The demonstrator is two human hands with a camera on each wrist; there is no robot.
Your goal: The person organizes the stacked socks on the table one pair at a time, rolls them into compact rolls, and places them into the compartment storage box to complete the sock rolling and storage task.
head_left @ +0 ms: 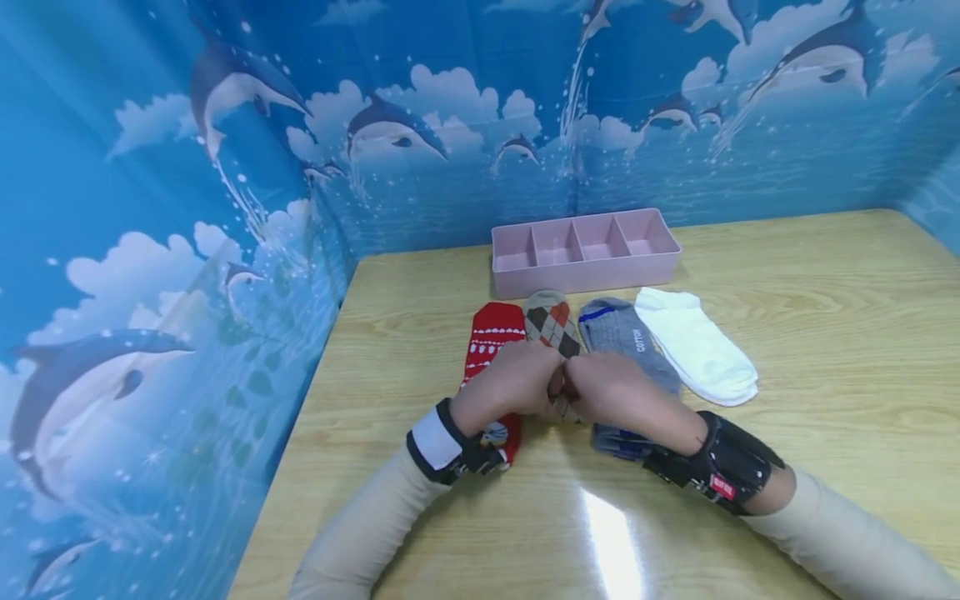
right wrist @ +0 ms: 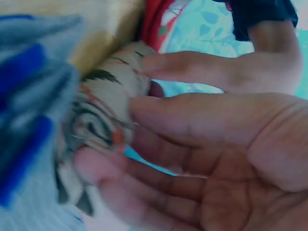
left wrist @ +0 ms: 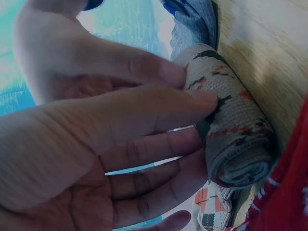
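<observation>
A beige argyle sock (head_left: 552,321) with orange and dark diamonds lies flat at its far end, and its near end is rolled into a tight coil (left wrist: 233,113). My left hand (head_left: 517,379) and right hand (head_left: 618,387) meet over this roll and hide most of it in the head view. In the left wrist view, both thumbs press on the near side of the roll. Fingers of the left hand reach under it. From the right wrist, the coil's spiral end shows, with the right thumb on top and fingers curled beneath.
A red patterned sock (head_left: 491,333) lies left of the argyle one. To the right are grey socks (head_left: 615,327) with blue stripes and white socks (head_left: 697,346). Behind them stands a pink box (head_left: 588,277) with several compartments. A dolphin-print curtain (head_left: 465,175) borders the wooden table (head_left: 825,333).
</observation>
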